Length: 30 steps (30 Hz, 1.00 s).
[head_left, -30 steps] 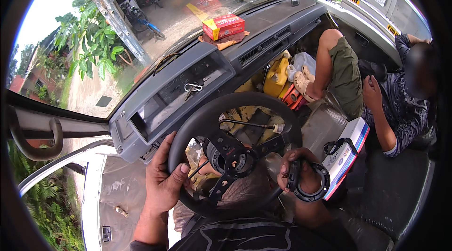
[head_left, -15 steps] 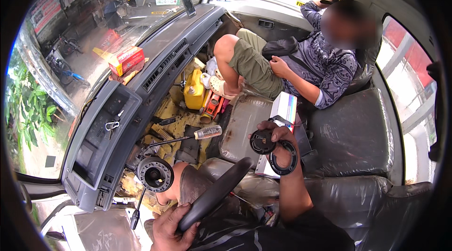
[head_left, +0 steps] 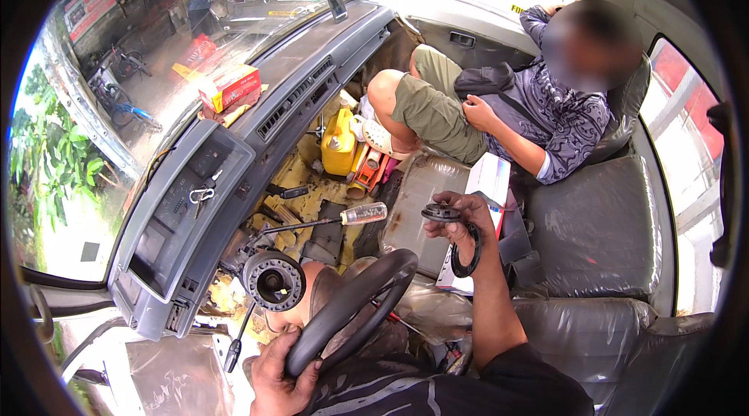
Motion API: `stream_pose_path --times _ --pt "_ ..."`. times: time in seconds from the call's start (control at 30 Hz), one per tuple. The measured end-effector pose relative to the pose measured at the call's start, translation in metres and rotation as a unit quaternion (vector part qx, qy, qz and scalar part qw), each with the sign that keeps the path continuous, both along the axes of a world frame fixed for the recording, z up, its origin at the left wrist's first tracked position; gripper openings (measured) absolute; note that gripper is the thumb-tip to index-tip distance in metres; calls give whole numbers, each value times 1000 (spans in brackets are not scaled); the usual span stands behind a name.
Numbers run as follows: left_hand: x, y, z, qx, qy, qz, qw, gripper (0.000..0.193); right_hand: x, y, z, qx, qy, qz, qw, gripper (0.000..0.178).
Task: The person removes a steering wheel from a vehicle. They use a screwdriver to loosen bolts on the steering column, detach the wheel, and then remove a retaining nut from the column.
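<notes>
My left hand (head_left: 282, 375) grips the lower left rim of a black steering wheel (head_left: 334, 311), held tilted over my lap and off the column. Raised over the seat, my right hand (head_left: 474, 215) pinches a round black disc, perhaps a horn button (head_left: 442, 213), seen nearly edge-on. A black ring (head_left: 463, 268) with holes in it hangs around the same hand, below the thumb. In front of my knee, the bare steering column hub (head_left: 299, 282) shows a round flange with many bolt holes.
A shift lever with a clear handle (head_left: 363, 214) rises beside the hub. A white box (head_left: 489, 176) stands on the seat past my right hand. Another person (head_left: 507, 119) sits on the far side, near a yellow jug (head_left: 339, 143). A red box (head_left: 228, 88) lies on the dashboard.
The disc in my right hand has tipped from face-on to nearly edge-on. My left hand has turned the steering wheel, so more of its open middle shows. The whole view has shifted slightly.
</notes>
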State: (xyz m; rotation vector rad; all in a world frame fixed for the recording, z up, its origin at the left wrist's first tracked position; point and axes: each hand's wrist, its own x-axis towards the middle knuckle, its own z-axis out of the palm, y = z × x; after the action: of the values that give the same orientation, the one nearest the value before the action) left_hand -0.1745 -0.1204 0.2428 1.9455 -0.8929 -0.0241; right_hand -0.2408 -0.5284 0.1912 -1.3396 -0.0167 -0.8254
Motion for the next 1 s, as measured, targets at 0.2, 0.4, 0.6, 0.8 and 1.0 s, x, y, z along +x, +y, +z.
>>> stream_pose_path --times 0.2,0.4,0.6,0.8,1.0 --pt "0 1 1 14 9 -44 999 61 15 -37 6 1 231 -142 963 27" --pt "-4 5 12 40 -28 -89 995 57 51 -98 -53 -372 526 -87 760 40" --pt "-15 18 19 71 55 -104 990 55 86 -133 -135 -536 637 75 549 38" --pt "-17 24 10 48 34 -92 994 56 87 -153 -138 -515 646 -45 562 32" --pt "-11 19 8 65 42 -93 993 60 93 -158 -126 -468 637 -126 600 31"
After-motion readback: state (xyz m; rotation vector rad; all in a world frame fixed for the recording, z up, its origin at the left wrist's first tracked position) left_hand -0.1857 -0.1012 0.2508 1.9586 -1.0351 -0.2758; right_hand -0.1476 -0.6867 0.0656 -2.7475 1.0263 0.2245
